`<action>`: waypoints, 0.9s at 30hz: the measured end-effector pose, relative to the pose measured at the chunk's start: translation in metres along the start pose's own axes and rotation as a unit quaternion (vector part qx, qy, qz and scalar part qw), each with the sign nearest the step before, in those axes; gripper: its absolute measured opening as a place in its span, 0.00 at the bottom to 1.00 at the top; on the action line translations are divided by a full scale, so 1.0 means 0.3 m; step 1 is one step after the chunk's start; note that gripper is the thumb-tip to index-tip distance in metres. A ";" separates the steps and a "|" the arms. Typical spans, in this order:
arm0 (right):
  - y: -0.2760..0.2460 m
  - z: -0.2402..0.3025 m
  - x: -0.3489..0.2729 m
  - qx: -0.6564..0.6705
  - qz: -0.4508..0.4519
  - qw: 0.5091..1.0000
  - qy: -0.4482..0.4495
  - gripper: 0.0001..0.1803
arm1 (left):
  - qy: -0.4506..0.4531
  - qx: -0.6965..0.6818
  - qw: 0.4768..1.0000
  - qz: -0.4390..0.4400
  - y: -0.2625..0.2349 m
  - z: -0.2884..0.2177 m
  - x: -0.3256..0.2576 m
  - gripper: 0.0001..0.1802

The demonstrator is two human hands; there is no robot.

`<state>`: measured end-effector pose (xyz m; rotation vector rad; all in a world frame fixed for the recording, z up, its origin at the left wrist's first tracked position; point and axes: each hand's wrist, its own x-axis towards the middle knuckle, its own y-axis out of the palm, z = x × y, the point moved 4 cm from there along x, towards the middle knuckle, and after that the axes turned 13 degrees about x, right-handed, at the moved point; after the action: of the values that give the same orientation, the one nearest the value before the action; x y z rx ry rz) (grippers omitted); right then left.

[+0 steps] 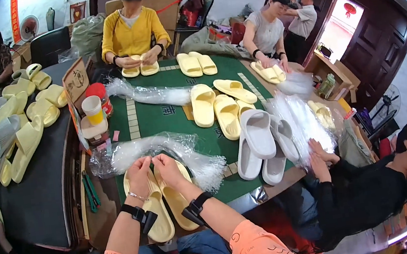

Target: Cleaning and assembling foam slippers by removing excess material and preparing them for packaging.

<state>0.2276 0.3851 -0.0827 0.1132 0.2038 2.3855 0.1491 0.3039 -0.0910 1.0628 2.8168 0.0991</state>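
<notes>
A pair of pale yellow slippers lies side by side in front of me, toes partly hidden under my hands. My left hand is over the left slipper and my right hand over the right one. Both have their fingers pinched together, fingertips nearly meeting between the slippers. Whatever they hold is too small or hidden to make out. Just beyond my hands lies a bundle of thin clear plastic strands in a clear bag.
Several yellow slippers and grey slippers are on the green table. A paper cup and green-handled cutter are left. Co-workers sit around, and more slippers cover a black surface.
</notes>
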 end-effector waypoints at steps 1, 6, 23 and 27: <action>0.001 -0.001 -0.001 0.002 0.002 1.000 -0.018 0.11 | -0.004 -0.009 1.000 0.003 0.003 0.000 0.000 0.08; 0.014 -0.014 0.000 0.056 0.010 0.998 -0.009 0.10 | -0.003 -0.033 0.999 0.006 0.003 -0.014 -0.008 0.08; 0.013 -0.010 0.004 0.019 -0.011 1.000 -0.015 0.09 | -0.020 -0.039 0.999 -0.024 0.008 -0.004 -0.016 0.06; -0.002 0.107 -0.040 -0.176 -0.081 0.960 -0.201 0.07 | -0.010 -0.020 1.000 -0.013 0.029 -0.008 -0.014 0.06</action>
<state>0.2412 0.3810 -0.0516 0.3906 -0.3871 2.1430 0.1577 0.3078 -0.0873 1.0115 2.7977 0.1406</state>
